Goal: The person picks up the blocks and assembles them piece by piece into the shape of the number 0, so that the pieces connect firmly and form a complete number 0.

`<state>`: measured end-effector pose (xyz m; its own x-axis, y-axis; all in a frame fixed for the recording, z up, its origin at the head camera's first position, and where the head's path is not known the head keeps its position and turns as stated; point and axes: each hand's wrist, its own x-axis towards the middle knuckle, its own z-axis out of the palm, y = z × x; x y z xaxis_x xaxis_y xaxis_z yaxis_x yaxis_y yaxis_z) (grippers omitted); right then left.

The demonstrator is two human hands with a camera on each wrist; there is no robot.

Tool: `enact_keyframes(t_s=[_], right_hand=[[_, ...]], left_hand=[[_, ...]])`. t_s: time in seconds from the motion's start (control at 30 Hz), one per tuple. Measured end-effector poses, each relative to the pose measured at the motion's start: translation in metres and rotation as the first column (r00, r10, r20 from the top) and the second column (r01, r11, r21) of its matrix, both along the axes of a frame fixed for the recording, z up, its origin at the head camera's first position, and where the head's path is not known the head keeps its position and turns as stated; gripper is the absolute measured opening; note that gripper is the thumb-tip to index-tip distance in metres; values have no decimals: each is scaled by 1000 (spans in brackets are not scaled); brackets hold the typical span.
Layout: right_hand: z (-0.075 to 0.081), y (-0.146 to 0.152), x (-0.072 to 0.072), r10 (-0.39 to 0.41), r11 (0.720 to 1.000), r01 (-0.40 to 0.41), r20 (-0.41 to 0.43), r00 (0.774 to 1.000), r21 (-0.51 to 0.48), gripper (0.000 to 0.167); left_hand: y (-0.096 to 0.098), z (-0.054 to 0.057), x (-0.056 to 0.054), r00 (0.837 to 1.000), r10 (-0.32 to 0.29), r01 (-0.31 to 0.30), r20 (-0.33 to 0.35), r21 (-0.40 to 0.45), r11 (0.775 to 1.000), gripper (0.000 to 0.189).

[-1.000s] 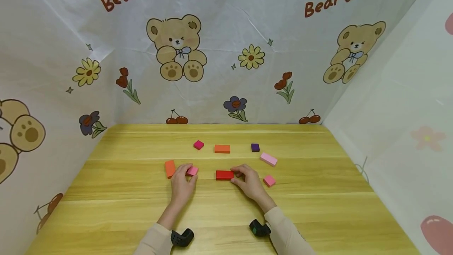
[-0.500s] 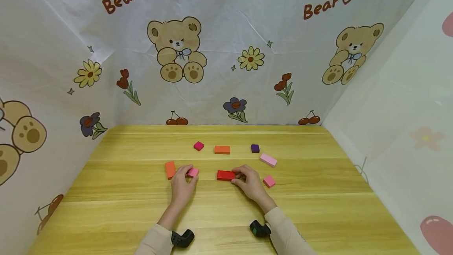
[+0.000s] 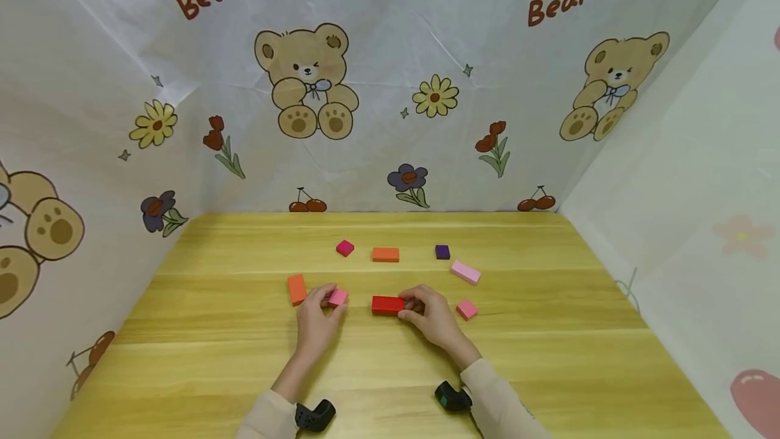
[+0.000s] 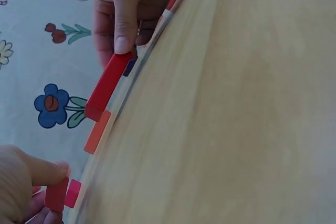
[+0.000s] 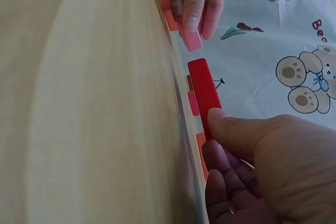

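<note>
In the head view my left hand [image 3: 317,320] pinches a small pink block [image 3: 338,298] between thumb and fingers, left of the middle. My right hand [image 3: 434,317] grips the right end of a long red block [image 3: 388,305] the same way. A short gap separates the two held blocks. The left wrist view shows the red block [image 4: 106,87] slanting down from the right hand's thumb, with the left hand's pink block [image 4: 56,195] lower down. Seen from the right wrist, the red block's [image 5: 203,85] free end points toward the pink block [image 5: 191,39].
Left of the left hand lies an orange block [image 3: 296,290]. Behind the hands are a crimson block [image 3: 344,248], another orange block [image 3: 386,255] and a dark purple block [image 3: 442,252]. To the right sit a long light pink block [image 3: 466,272] and a short pink block [image 3: 467,309].
The pink block in my left hand has shifted slightly right. My right hand has brought the red block a little nearer to me. The head view has tilted slightly.
</note>
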<state>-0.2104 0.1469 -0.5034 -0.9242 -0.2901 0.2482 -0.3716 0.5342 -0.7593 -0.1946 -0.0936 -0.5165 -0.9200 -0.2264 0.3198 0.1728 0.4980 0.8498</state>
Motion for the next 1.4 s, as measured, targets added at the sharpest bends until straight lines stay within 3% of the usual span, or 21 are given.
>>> enact_keyframes(t_s=[0.2,0.4,0.8,1.4], right_hand=[[9,1,15,41,999,-40,18,999,-5,23],[13,5,32,72,997,-73,52,996,14,21],[20,5,58,166,985,-169,100,981,23,24],[18,13,81,202,979,-204,178,963,-11,25]], left_hand=[[-1,7,12,1000,-10,10,-14,-10,1000,41],[-1,10,26,999,-37,37,26,-7,999,43],[-1,11,54,995,-90,91,40,-7,996,43],[5,9,68,994,-88,88,58,5,996,43]])
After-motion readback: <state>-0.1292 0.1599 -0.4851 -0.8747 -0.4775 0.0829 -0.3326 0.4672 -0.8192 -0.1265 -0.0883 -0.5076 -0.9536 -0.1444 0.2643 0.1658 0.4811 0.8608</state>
